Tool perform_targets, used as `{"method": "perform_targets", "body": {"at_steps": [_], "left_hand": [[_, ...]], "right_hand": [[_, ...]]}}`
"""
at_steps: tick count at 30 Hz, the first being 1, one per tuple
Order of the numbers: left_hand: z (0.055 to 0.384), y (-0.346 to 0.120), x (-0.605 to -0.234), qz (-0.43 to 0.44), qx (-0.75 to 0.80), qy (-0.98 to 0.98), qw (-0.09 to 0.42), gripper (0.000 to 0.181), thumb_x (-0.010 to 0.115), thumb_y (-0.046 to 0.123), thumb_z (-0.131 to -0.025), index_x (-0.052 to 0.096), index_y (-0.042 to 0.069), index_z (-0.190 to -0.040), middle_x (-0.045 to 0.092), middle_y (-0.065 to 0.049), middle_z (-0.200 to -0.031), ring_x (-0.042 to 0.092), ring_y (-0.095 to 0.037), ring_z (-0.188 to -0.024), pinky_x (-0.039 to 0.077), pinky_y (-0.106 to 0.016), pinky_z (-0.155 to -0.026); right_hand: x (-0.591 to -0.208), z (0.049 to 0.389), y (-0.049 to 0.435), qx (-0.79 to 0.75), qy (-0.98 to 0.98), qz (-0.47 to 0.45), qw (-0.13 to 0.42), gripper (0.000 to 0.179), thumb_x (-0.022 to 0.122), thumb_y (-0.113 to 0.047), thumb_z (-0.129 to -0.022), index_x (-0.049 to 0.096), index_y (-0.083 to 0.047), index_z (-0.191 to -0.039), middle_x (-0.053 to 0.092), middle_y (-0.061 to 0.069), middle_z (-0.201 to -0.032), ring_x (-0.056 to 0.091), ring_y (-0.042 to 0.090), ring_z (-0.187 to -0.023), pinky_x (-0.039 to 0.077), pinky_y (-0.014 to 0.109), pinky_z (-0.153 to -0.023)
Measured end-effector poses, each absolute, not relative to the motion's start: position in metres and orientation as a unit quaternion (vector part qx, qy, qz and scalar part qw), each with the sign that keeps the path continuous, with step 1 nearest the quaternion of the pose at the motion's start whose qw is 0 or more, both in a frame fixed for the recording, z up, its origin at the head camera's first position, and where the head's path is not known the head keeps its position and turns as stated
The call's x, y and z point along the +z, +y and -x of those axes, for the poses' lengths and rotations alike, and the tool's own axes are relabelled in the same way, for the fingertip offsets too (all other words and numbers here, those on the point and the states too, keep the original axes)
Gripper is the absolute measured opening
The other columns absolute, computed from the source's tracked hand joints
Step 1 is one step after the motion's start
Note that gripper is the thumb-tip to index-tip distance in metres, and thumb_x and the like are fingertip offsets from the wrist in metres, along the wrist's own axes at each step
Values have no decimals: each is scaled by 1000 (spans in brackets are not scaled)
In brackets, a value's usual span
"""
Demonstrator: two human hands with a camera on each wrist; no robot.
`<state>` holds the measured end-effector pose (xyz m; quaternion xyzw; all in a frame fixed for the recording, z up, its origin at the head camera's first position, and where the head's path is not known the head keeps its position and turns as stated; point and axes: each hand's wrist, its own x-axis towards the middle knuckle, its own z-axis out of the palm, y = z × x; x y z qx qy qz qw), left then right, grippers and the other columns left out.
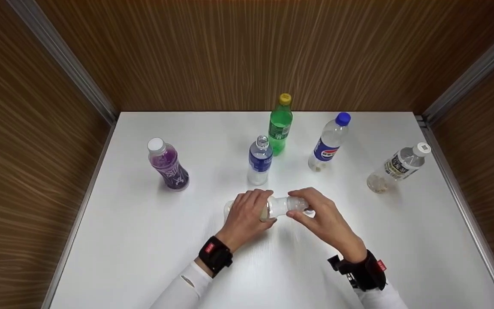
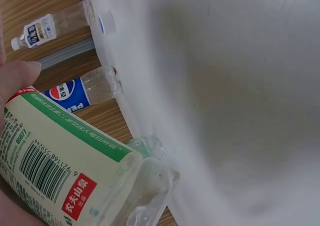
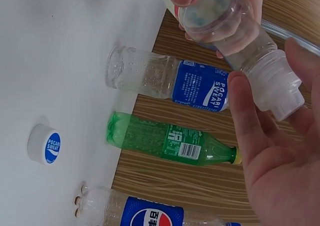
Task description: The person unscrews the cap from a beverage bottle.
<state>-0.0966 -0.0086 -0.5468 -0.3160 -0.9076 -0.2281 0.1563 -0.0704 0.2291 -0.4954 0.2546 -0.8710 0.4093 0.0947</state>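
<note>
My left hand [image 1: 247, 212] grips a clear plastic bottle [image 1: 278, 207] round its labelled body and holds it on its side above the table, neck to the right. In the left wrist view its cream label [image 2: 55, 161] has a green stripe and a barcode. The thumb and fingers of my right hand [image 1: 322, 214] hold the frosted, translucent cap [image 3: 275, 80] at the bottle's neck. Just beyond my hands stands an uncapped bottle with a blue Pocari Sweat label [image 1: 260, 161]. A white Pocari Sweat cap [image 3: 45, 144] lies on the table.
A purple drink bottle [image 1: 169, 165] stands at the left. Behind are a green bottle [image 1: 279, 124] with a yellow cap and a blue-capped Pepsi bottle [image 1: 328, 143]. A white-capped clear bottle [image 1: 397, 167] stands right. Wood-grain panels [image 1: 238, 56] enclose the white table [image 1: 144, 257].
</note>
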Motion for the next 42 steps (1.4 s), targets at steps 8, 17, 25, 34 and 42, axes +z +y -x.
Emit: {"method": "perform_targets", "body": {"at_steps": [8, 17, 25, 34, 42], "left_hand": [[99, -9, -547, 324, -288, -895, 104, 72, 92, 35, -76, 57, 9, -134, 65, -4, -118, 63, -21, -107, 51, -37, -90], [97, -9, -551, 317, -242, -908, 128, 70, 91, 37, -77, 59, 11, -133, 65, -3, -118, 63, -22, -107, 51, -38, -92], [96, -5, -550, 313, -148, -911, 225, 71, 92, 41, -74, 61, 11, -130, 65, -3, -117, 62, -22, -108, 50, -39, -94], [96, -6, -551, 312, -175, -911, 204, 72, 91, 42, -75, 60, 11, -132, 65, -4, -118, 63, -22, -109, 52, -38, -91], [95, -7, -549, 311, -218, -910, 167, 72, 91, 40, -77, 58, 12, -134, 64, -4, -119, 63, -22, -110, 51, -38, -94]], "right_hand": [[-493, 69, 231, 413, -864, -276, 84, 45, 81, -17, -89, 66, -16, -132, 65, -7, -126, 64, 11, -101, 59, 29, -76], [-494, 68, 227, 419, -880, -211, 74, 52, 84, -23, -88, 63, -10, -134, 69, 1, -124, 66, 10, -95, 60, 29, -76], [-498, 69, 219, 378, -908, -139, 115, 32, 77, -27, -95, 73, -1, -114, 72, 4, -96, 64, 8, -73, 57, 29, -62], [-497, 69, 220, 395, -896, -167, 118, 29, 81, -20, -91, 73, -1, -111, 73, 6, -98, 64, 8, -76, 57, 27, -63], [-495, 70, 224, 391, -886, -216, 124, 36, 84, -19, -89, 70, -5, -118, 71, 2, -104, 63, 8, -82, 58, 33, -67]]}}
